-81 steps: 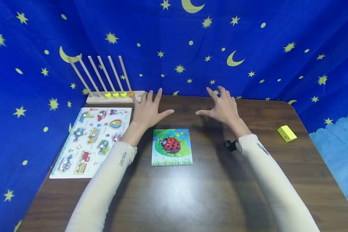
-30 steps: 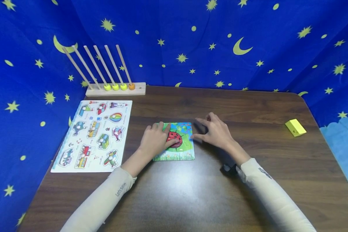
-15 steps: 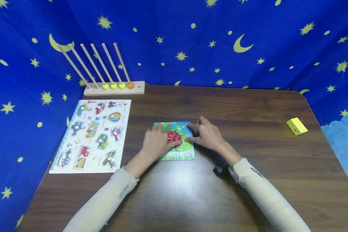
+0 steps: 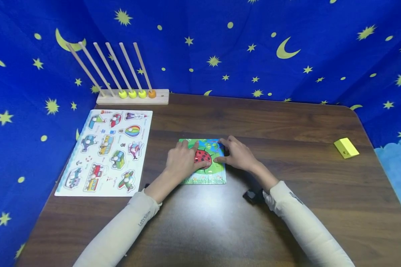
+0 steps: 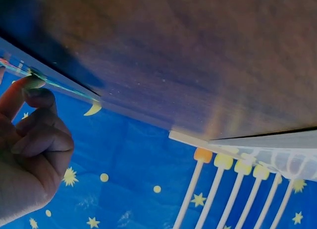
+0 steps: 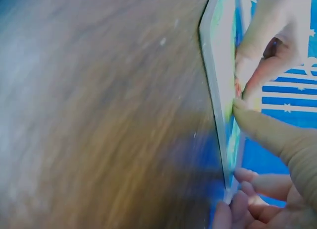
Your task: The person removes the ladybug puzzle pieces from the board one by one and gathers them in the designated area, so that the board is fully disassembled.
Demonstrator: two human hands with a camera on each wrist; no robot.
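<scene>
A square ladybug jigsaw puzzle (image 4: 204, 179) lies flat on the table, its red ladybug partly covered. Over its left side, my left hand (image 4: 181, 160) presses with thumb and index finger on the printed face. In the left wrist view the other fingers of this left hand (image 5: 37, 144) are folded in. My right hand (image 4: 238, 154) grips the puzzle by its right side, thumb on the face and fingers at the far right corner. The right wrist view shows the right thumb (image 6: 267, 127) on top and fingertips at the puzzle's edge (image 6: 218, 120).
Left of the puzzle lies a white vehicle peg board (image 4: 101, 155). Behind that stands a wooden rack (image 4: 133, 98) with upright rods and several yellow and orange beads. A yellow block (image 4: 346, 148) sits at the right of the brown table (image 4: 304, 167). A blue star-print cloth (image 4: 200, 44) hangs behind.
Both hands came down from above the table's far part to the puzzle. The left settled on it first; the right then moved left until it gripped the right side. The puzzle stays about in place.
</scene>
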